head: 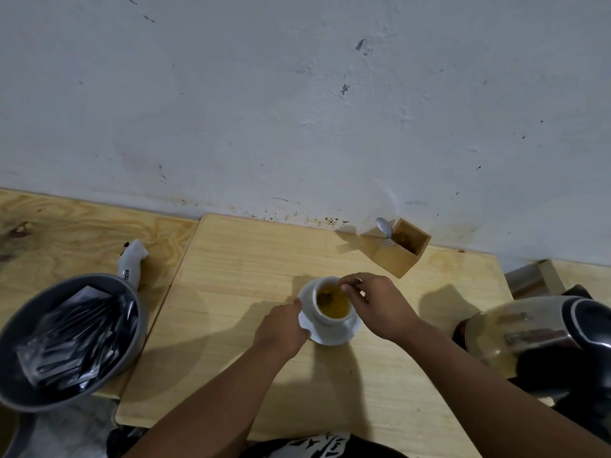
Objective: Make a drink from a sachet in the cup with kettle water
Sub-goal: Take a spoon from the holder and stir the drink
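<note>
— Steeping, by the look of it: the white cup (332,304) sits on its saucer (334,337) near the middle of the wooden table (231,325), already full of amber liquid, with a dark shape under the surface that I take for a tea bag.

— And the hands?

— The right hand (377,305) hangs over the cup's right rim, thumb and forefinger pinched narrow as if on a string or tag, though that is too small to make out. The left hand (281,328) is curled against the saucer's left edge, steadying it.

— So the water is in?

— I judge so. The kettle (542,328) stands off to the right, well apart. What comes next, I think, is dunking or lifting the bag out slowly, keeping the saucer pinned.

— Anything else about?

— A grey pan (71,338) of dark sachets (76,338) at the left, and a wooden box (398,247) with a spoon (384,226) by the far wall.
</note>
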